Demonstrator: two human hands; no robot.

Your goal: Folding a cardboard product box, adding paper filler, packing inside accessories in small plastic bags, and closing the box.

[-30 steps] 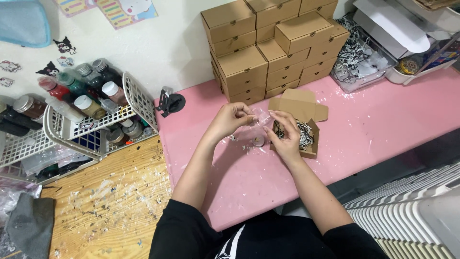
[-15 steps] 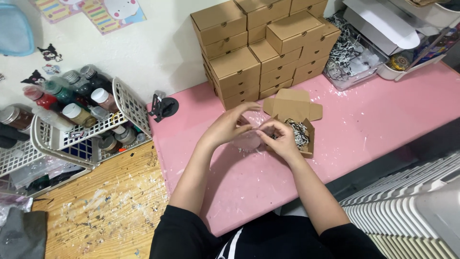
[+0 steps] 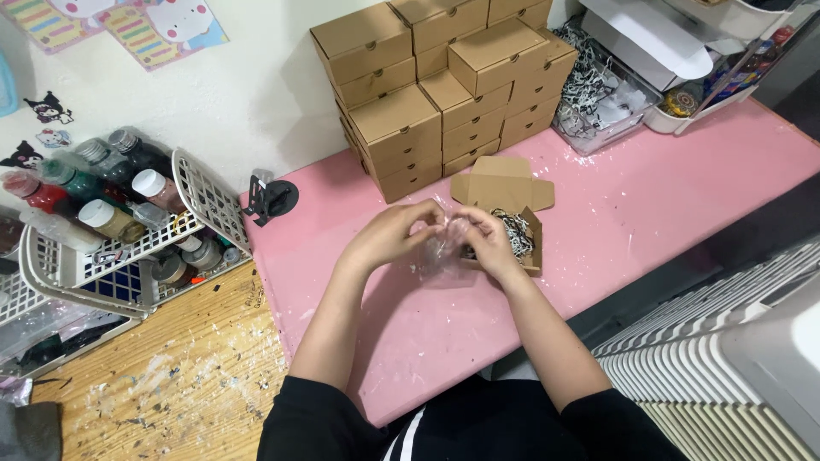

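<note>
My left hand (image 3: 389,235) and my right hand (image 3: 489,239) meet over the pink table (image 3: 666,205), and both pinch a small clear plastic bag (image 3: 440,254) that hangs between them. Just right of my right hand stands an open brown cardboard box (image 3: 521,224) with its lid flap folded back and shredded black-and-white paper inside. What the bag holds is too small to tell.
A stack of closed brown boxes (image 3: 444,85) lines the wall behind. A clear tub of shredded paper (image 3: 598,94) and white trays sit at the back right. A white basket of paint bottles (image 3: 111,230) is on the left, a small black holder (image 3: 272,198) beside it.
The view has shifted slightly. My hands stay together on the clear bag beside the open box, fingers working it with little movement.
</note>
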